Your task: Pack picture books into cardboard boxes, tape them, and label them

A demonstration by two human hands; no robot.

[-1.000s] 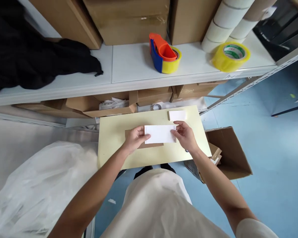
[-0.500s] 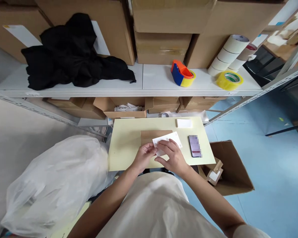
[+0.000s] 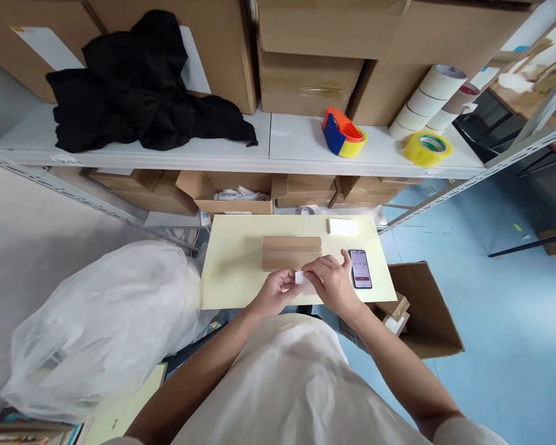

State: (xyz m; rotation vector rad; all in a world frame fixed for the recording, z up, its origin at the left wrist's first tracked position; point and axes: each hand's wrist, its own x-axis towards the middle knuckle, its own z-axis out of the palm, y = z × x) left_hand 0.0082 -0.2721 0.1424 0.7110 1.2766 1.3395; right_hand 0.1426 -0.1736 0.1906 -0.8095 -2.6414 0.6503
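Observation:
Between my two hands is a small white paper label (image 3: pixel 300 278), seen mostly edge-on and partly hidden by the fingers. My left hand (image 3: pixel 275 293) pinches its left side between thumb and fingers. On the other side, my right hand (image 3: pixel 332 284) has its fingertips closed on the label, with one finger raised towards the phone. Just beyond the hands, a closed brown cardboard box (image 3: pixel 291 252) lies on the pale yellow tabletop (image 3: pixel 231 266).
A phone (image 3: pixel 361 269) and a white stack of paper (image 3: pixel 341 227) lie on the right. An open carton (image 3: pixel 430 309) with small boxes stands beside the table, a plastic bag (image 3: pixel 106 321) at left. The shelf holds black cloth (image 3: pixel 139 93), a tape dispenser (image 3: pixel 343 133) and tape rolls (image 3: pixel 427 148).
The label has turned from nearly flat to edge-on and come nearer my body, uncovering more of the cardboard box. My right hand has closed more around it. The view has shifted slightly.

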